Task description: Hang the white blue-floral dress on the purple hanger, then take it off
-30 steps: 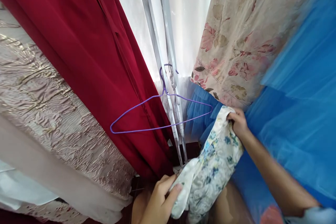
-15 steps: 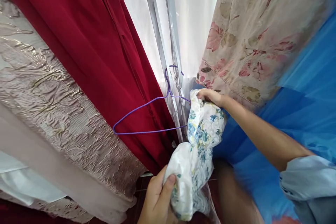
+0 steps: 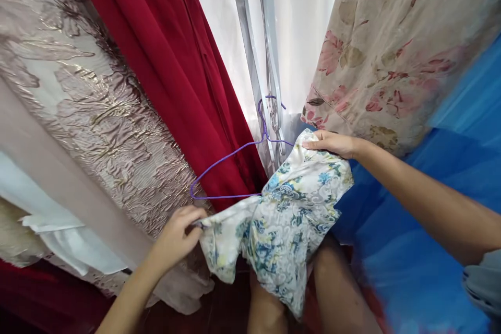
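Observation:
A small white garment with blue and yellow flowers (image 3: 274, 229) is stretched between my two hands. At its left end, my left hand (image 3: 182, 232) pinches the edge of a sleeve or shoulder. The upper right part is gripped by my right hand (image 3: 331, 143), thumb on top of the cloth. A purple wire hanger (image 3: 223, 159) hangs by its hook on pale strips (image 3: 250, 42). Its left arm is bare. The right arm goes behind or into the garment beside my right hand; which of the two I cannot tell.
Long fabrics hang all around: a dark red one (image 3: 164, 62) and a textured pinkish one (image 3: 121, 125) on the left, a floral beige one (image 3: 376, 62) and blue cloth (image 3: 422, 209) on the right. My legs (image 3: 332, 287) show below, over a dark floor.
My left hand has moved left and up, spreading the bunched garment open across the hanger's lower bar. My right hand keeps its hold at the upper right. The view has shifted slightly.

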Available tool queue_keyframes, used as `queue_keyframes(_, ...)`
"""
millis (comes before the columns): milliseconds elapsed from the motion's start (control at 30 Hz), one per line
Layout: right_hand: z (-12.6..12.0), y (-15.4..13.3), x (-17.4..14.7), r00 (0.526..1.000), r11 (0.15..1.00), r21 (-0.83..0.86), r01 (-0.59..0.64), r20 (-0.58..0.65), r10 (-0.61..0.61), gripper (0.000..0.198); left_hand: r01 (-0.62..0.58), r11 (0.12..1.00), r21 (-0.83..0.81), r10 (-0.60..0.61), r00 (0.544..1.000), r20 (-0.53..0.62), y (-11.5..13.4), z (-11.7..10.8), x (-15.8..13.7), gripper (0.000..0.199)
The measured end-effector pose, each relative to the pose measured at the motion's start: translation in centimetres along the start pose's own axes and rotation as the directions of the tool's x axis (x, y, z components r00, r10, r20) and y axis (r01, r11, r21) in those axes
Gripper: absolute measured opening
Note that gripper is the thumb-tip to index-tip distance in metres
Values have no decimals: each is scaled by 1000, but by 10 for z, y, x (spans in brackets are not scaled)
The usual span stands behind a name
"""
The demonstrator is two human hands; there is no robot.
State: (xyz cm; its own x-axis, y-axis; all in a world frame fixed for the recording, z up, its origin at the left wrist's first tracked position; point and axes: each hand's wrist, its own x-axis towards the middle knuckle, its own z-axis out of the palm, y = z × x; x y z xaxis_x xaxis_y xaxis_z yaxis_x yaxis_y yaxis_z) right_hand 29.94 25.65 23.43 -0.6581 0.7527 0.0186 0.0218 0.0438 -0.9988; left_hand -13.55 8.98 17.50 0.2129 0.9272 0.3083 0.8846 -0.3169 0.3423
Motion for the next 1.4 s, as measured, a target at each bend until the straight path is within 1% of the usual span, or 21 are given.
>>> queue_keyframes(67, -1, -3, 2, 1000, 1000, -27, -7, 6, 7, 32, 19, 990, 142, -7, 997, -80, -17, -17, 17, 21)
queue_keyframes(133, -2, -5, 4, 1000, 1000, -26, -17, -7, 17, 32, 23, 979, 203, 10, 987, -163, -20, -35, 31, 21)
queue_keyframes(200, -3, -5, 6, 999, 999, -26, -25, -28, 25, 33, 33, 983, 181, 16, 966, -259, -7, -52, 43, 18)
queue_keyframes(267, -5, -4, 6, 999, 999, -35, -37, -39, 35, 35, 47, 994, 100, -6, 929, -370, 16, -62, 54, 15)
queue_keyframes(367, -4, -1, 6, 997, 997, -43, -61, -51, 59, 37, -48, 997, -54, 15, 869, -494, 52, -59, 74, 15)
queue_keyframes(467, -1, 4, 7, 989, 994, -18, -106, -101, 104, 37, -171, 969, -177, 54, 850, -524, 69, -43, 102, 15)
queue_keyframes(500, 0, 5, 7, 984, 992, -10, -127, -128, 125, 37, -172, 958, -230, 27, 852, -524, 70, -38, 111, 22)
queue_keyframes(567, 3, 8, 7, 970, 986, -26, -166, -182, 158, 38, -98, 925, -366, -104, 863, -495, 68, -31, 124, 39)
queue_keyframes(633, 6, 11, 5, 962, 982, -148, -117, -263, 74, 42, 13, 886, -464, -231, 879, -417, 62, -27, 126, 40)
queue_keyframes(667, 8, 14, 2, 946, 967, -251, -51, -324, -34, 44, 48, 879, -475, -254, 889, -382, 60, -25, 123, 35)
queue_keyframes(733, 14, 22, -8, 850, 875, -474, 98, -418, -321, 43, 23, 896, -443, -202, 910, -361, 55, -21, 111, 30)
queue_keyframes(800, 19, 34, -22, 755, 752, -635, 178, -402, -518, 38, -67, 943, -327, -69, 919, -388, 53, -13, 97, 34)
queue_keyframes(867, 23, 46, -36, 738, 669, -717, 194, -342, -581, 33, -131, 979, -155, 57, 910, -410, 52, -5, 85, 44)
queue_keyframes(933, 22, 55, -47, 725, 628, -759, 173, -333, -603, 30, -138, 990, -23, 115, 897, -428, 55, 1, 80, 42)
queue_keyframes(1033, 19, 52, -50, 651, 605, -783, 147, -384, -655, 29, -79, 997, 6, 71, 860, -506, 60, 0, 81, 27)
queue_keyframes(1133, 20, 28, -43, 579, 583, -791, 186, -392, -715, 26, 33, 999, 7, -23, 830, -557, 64, -12, 84, 22)
queue_keyframes(1167, 23, 18, -40, 570, 591, -781, 202, -397, -720, 26, 74, 997, 18, -52, 829, -557, 64, -16, 83, 21)
queue_keyframes(1233, 36, -1, -37, 598, 622, -755, 208, -405, -691, 26, 144, 988, 47, -97, 837, -539, 59, -20, 77, 22)
queue_keyframes(1267, 44, -8, -38, 637, 645, -737, 202, -401, -658, 26, 163, 985, 55, -111, 848, -518, 54, -20, 72, 23)
queue_keyframes(1333, 66, -18, -45, 747, 723, -660, 204, -373, -550, 26, 146, 989, 24, -119, 880, -460, 44, -10, 58, 21)
queue_keyframes(1400, 90, -18, -62, 890, 842, -499, 206, -262, -373, 24, 100, 993, -58, -115, 903, -414, 35, 11, 41, 20)
